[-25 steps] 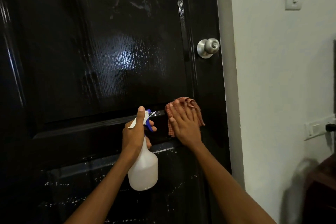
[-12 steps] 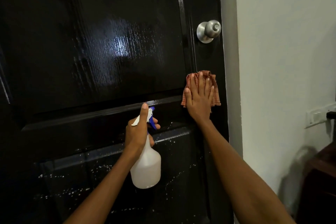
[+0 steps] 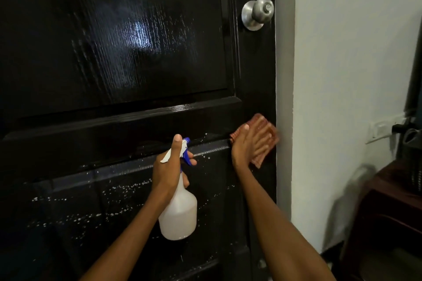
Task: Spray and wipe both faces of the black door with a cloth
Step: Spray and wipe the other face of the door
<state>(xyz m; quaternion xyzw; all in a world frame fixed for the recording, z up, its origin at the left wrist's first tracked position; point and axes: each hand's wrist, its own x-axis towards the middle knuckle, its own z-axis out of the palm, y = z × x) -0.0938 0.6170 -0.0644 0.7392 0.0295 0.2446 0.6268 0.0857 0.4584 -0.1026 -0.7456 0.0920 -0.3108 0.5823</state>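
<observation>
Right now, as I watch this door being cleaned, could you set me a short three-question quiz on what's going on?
1. True or false: the left hand grips the spray bottle.
2. What does the right hand press against the black door? A) a sponge B) a reddish cloth C) a brush
3. Where do white spray droplets still sit: on the upper panel or the lower panel?

Key
1. True; its fingers curl round the neck by the blue trigger.
2. B; flat fingers press it on near the door's right edge, below the metal knob.
3. The lower panel; the upper one looks glossy and streaked.
</observation>
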